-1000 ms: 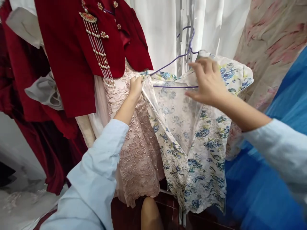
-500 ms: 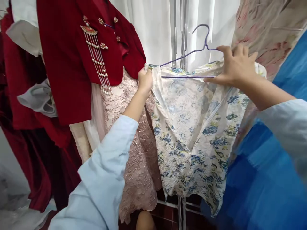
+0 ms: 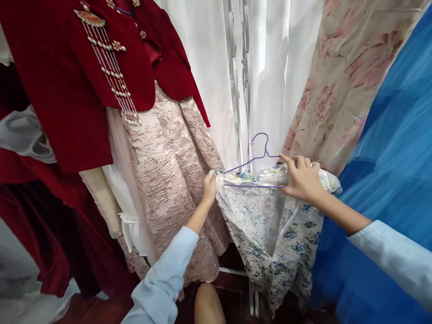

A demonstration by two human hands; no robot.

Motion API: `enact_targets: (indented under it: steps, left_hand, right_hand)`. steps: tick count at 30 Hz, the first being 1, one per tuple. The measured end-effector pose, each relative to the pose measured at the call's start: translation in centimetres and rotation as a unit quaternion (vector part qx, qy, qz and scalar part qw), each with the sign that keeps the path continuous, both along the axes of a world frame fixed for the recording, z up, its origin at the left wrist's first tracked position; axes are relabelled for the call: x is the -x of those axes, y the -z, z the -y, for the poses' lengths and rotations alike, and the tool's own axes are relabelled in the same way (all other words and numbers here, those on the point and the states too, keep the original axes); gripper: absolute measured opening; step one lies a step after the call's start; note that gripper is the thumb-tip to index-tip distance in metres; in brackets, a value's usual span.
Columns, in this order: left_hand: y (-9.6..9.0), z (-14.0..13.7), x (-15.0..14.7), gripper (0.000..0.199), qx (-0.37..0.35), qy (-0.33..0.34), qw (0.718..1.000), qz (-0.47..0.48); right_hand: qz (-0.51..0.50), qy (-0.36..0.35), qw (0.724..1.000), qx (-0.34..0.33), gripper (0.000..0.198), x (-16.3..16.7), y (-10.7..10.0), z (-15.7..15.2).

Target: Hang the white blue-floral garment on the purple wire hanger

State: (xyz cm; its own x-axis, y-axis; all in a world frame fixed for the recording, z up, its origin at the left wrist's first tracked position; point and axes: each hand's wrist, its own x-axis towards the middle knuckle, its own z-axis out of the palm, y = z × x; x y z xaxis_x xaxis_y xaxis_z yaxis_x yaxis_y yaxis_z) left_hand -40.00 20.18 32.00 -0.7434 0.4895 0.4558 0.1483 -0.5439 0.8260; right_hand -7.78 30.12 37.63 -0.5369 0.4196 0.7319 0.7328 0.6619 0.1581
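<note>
A white floral blouse [image 3: 297, 234] with blue and yellow-green flowers and a deep V neck hangs on a purple wire hanger [image 3: 249, 185] in front of me. Its left shoulder is bunched in my left hand [image 3: 209, 188], fingers closed round the cloth and the hanger's end. On the other side my right hand [image 3: 303, 177] grips the hanger near its right end, with thumb and index finger spread along the lower and upper wires. The hanger's hook points up and hangs on nothing. The blouse's other shoulder lies partly behind my right hand.
To the left hang a dark red jacket [image 3: 91, 90] with beaded brooches and a pink textured skirt [image 3: 168, 180]. White curtains [image 3: 205, 58] and a metal rack post [image 3: 248, 90] stand behind. A pink-flowered garment [image 3: 344, 81] and a blue tulle gown [image 3: 378, 180] hang at right.
Both hands, with the hanger and blouse, have moved lower in the view. The blouse now folds and narrows toward its hem. The camera's view has shifted, showing more of the skirt.
</note>
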Motion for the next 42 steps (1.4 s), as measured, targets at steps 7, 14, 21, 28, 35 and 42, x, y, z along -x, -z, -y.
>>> enact_targets:
  steps: [7, 14, 21, 28, 35, 42]
  left_hand:
    - [4.9, 2.4, -0.1, 0.032, 0.058, 0.057, 0.994, 0.071]
    - [6.8, 2.5, -0.3, 0.030, 0.072, 0.039, 0.993, 0.084]
    - [7.7, 4.4, -0.2, 0.033, 0.071, 0.028, 0.992, 0.096]
    - [10.6, 5.5, 1.2, 0.035, 0.064, -0.036, 0.993, 0.097]
    - [16.4, 7.0, 0.5, 0.042, 0.094, -0.086, 0.988, 0.093]
    - [21.3, 7.0, -2.6, 0.036, 0.071, -0.103, 0.953, 0.275]
  right_hand:
    - [-0.008, -0.001, 0.999, 0.038, 0.097, 0.3, 5.8, 2.0]
    - [-0.025, 0.025, 0.995, 0.090, 0.104, 1.0, 10.6, 3.1]
    - [-0.018, 0.007, 0.993, 0.115, 0.097, 1.9, 11.3, 3.5]
    - [0.000, -0.068, 0.993, 0.092, 0.098, 2.7, 11.2, 4.0]
    - [0.005, -0.079, 0.993, 0.086, 0.084, 1.4, 13.5, 4.2]
    - [-0.132, -0.038, 0.985, 0.103, 0.046, -0.3, 18.6, 3.0]
